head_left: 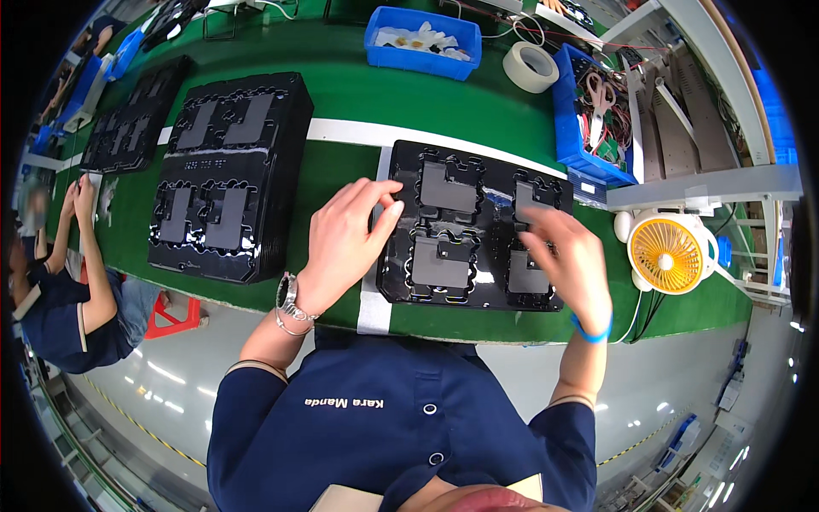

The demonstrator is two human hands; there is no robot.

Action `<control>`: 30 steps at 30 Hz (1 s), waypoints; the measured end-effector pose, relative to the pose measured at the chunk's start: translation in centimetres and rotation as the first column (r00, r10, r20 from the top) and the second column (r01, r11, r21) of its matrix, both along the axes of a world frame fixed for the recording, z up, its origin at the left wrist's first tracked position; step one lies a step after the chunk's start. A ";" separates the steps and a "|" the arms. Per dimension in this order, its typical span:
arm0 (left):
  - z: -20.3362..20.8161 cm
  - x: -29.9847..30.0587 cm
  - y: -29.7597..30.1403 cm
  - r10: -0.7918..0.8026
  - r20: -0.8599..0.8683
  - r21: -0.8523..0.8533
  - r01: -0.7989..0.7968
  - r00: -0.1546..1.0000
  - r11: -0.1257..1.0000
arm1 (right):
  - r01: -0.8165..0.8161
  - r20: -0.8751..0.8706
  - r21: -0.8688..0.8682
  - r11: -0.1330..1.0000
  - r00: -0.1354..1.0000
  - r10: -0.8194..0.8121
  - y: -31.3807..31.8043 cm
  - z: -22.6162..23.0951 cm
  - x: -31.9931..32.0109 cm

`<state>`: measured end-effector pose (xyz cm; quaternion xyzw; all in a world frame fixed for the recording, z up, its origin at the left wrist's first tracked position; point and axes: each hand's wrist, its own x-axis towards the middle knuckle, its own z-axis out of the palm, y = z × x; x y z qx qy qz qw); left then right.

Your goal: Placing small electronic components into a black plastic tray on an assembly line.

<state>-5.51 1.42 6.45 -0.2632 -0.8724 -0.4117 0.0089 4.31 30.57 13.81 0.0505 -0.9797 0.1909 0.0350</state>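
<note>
so the black tray [490,247] is lying flat on the green table [341,94], right in front of the person, with flat grey pieces [448,188] sitting in its pockets. left hand [351,241] is open, thumb and forefinger apart, tips right by the tray's left edge. right hand [573,260] is over the right-hand pockets, fingers loosely bent and kinda blurry, so i can't tell if it's pinching anything. a taller tray stack [290,162] is off left, and a yellow-and-white fan [665,256] is near the tray's right side.
</note>
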 end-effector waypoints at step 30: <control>0.6 -2.7 4.5 -0.346 0.585 0.555 -0.051 0.733 0.831 | -0.038 0.076 -0.770 0.637 0.986 0.151 -4.1 -4.0 -9.0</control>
